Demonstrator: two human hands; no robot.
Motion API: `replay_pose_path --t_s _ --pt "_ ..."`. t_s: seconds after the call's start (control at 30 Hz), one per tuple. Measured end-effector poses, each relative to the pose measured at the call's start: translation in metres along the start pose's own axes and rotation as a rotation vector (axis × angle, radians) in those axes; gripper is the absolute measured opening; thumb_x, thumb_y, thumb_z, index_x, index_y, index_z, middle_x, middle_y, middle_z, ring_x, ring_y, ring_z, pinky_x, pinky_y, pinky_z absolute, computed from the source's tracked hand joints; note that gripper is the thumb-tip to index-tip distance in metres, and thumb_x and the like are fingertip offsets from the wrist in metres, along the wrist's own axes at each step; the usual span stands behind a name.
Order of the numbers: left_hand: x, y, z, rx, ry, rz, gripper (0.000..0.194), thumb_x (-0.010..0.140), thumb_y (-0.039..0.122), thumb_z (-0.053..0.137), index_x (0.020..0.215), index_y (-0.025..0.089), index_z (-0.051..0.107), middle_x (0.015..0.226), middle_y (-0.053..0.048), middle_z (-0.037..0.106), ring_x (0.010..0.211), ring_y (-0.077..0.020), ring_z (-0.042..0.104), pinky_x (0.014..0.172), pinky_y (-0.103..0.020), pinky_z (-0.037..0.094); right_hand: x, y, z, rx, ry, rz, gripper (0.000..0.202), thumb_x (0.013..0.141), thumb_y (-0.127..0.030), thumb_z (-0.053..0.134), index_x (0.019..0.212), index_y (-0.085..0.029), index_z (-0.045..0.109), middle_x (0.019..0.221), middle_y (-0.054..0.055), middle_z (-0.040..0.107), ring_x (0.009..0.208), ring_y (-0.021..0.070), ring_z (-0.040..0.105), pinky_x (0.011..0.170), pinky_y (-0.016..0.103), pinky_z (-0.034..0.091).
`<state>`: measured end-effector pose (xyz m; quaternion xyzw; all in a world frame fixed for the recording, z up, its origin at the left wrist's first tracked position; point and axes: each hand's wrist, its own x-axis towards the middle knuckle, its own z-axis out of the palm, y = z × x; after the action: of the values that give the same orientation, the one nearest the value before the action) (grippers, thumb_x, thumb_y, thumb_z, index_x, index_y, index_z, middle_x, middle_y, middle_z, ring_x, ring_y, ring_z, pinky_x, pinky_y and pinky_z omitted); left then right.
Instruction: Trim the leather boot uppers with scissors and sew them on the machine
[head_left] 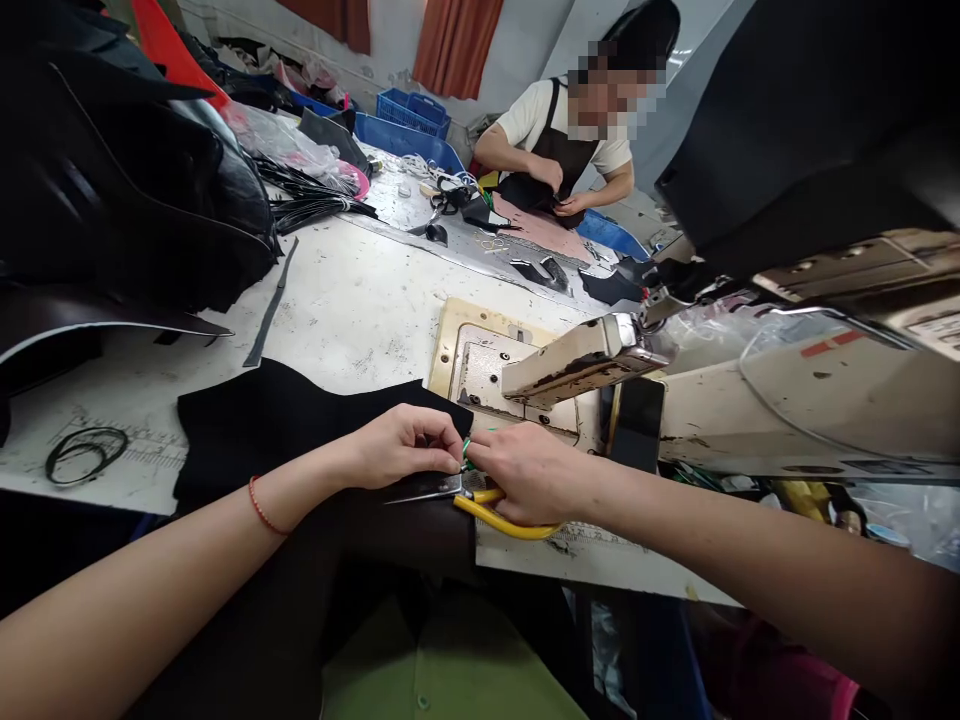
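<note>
Head view: Your left hand [424, 450] is curled, thumb and fingertips drawn together beside a small green piece [468, 452]; whether they grip it, you cannot tell. Your right hand [529, 470] is closed around the yellow handles of the scissors [510, 523], its fingertips at the same green piece. The scissors lie low over the near edge of the desk [352, 300], blades pointing left beneath your left hand. A black sheet [300, 410] spreads behind your left wrist. Beyond your hands stands the sewing machine [577, 360]; across from you, a co-worker [559, 130] bends over dark material.
</note>
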<state>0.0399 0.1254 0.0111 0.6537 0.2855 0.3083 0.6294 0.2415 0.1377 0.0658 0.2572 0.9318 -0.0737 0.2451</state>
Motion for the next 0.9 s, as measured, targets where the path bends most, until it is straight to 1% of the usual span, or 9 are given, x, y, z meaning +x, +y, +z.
replay_pose_path --t_s 0.1,0.17,0.23,0.33,0.43,0.5,0.7,0.77,0.9 --pt "0.000 0.001 -0.002 -0.067 0.026 0.026 0.007 0.080 0.017 0.065 0.074 0.013 0.065 0.071 0.001 0.063 0.066 -0.0082 0.054 0.063 -0.019 0.044 0.008 -0.005 -0.003 0.014 -0.054 -0.005 0.029 0.072 -0.027 0.057 0.096 -0.013 0.061 0.091 0.009 0.066 0.075 0.0232 0.062 0.056 0.031 0.035" --pt "0.000 0.001 -0.003 -0.103 0.036 0.042 0.006 0.079 0.017 0.066 0.074 0.013 0.065 0.070 0.001 0.062 0.065 -0.0081 0.054 0.063 -0.019 0.044 0.010 -0.009 -0.007 0.006 -0.092 0.004 0.027 0.072 -0.025 0.057 0.096 -0.012 0.061 0.092 0.010 0.066 0.076 0.0235 0.063 0.058 0.031 0.036" --pt "-0.001 0.002 -0.005 -0.133 0.048 0.056 0.005 0.078 0.016 0.067 0.074 0.012 0.065 0.070 0.001 0.062 0.065 -0.0081 0.054 0.063 -0.019 0.044 0.009 -0.011 -0.011 -0.022 -0.119 0.017 0.025 0.073 -0.022 0.055 0.095 -0.011 0.062 0.089 0.010 0.066 0.073 0.0236 0.063 0.056 0.031 0.035" --pt "-0.001 0.002 -0.008 -0.174 0.068 0.074 0.004 0.077 0.014 0.067 0.074 0.012 0.066 0.072 0.000 0.063 0.067 -0.0082 0.055 0.064 -0.019 0.044 0.008 -0.013 -0.016 -0.032 -0.124 0.032 0.022 0.071 -0.020 0.055 0.090 -0.012 0.062 0.082 0.009 0.066 0.067 0.0234 0.062 0.052 0.031 0.029" --pt "-0.002 0.002 -0.009 -0.214 0.074 0.092 0.003 0.077 0.013 0.067 0.074 0.012 0.066 0.072 0.000 0.063 0.067 -0.0084 0.055 0.063 -0.019 0.045 0.007 -0.010 -0.022 0.044 -0.150 0.010 0.012 0.070 -0.019 0.055 0.079 -0.015 0.061 0.076 0.007 0.066 0.064 0.0210 0.061 0.052 0.030 0.027" --pt "-0.002 0.002 -0.009 -0.237 0.076 0.102 0.003 0.078 0.013 0.067 0.075 0.012 0.066 0.071 0.000 0.062 0.066 -0.0084 0.055 0.063 -0.020 0.044 0.006 -0.008 -0.027 0.087 -0.175 -0.005 0.007 0.070 -0.020 0.055 0.075 -0.016 0.060 0.075 0.007 0.066 0.063 0.0198 0.060 0.052 0.029 0.028" --pt "-0.001 0.001 -0.009 -0.287 0.085 0.126 0.004 0.077 0.013 0.068 0.074 0.013 0.066 0.069 0.001 0.061 0.065 -0.0085 0.053 0.063 -0.021 0.044 0.003 -0.010 -0.037 0.036 -0.187 0.035 0.011 0.069 -0.020 0.055 0.078 -0.017 0.059 0.076 0.006 0.065 0.063 0.0209 0.060 0.052 0.029 0.025" --pt "0.000 0.001 -0.009 -0.291 0.087 0.131 0.004 0.077 0.013 0.068 0.074 0.013 0.066 0.070 0.001 0.061 0.066 -0.0087 0.053 0.064 -0.021 0.044 0.004 -0.014 -0.036 0.013 -0.194 0.047 0.012 0.070 -0.021 0.055 0.080 -0.016 0.059 0.077 0.007 0.065 0.063 0.0213 0.060 0.051 0.029 0.025" --pt "0.000 -0.001 -0.010 -0.294 0.091 0.136 0.003 0.077 0.014 0.068 0.074 0.013 0.067 0.069 0.001 0.061 0.066 -0.0088 0.053 0.065 -0.021 0.044 0.009 -0.021 -0.030 -0.033 -0.178 0.081 0.027 0.068 -0.019 0.056 0.093 -0.014 0.061 0.087 0.010 0.066 0.069 0.0247 0.064 0.051 0.030 0.027"
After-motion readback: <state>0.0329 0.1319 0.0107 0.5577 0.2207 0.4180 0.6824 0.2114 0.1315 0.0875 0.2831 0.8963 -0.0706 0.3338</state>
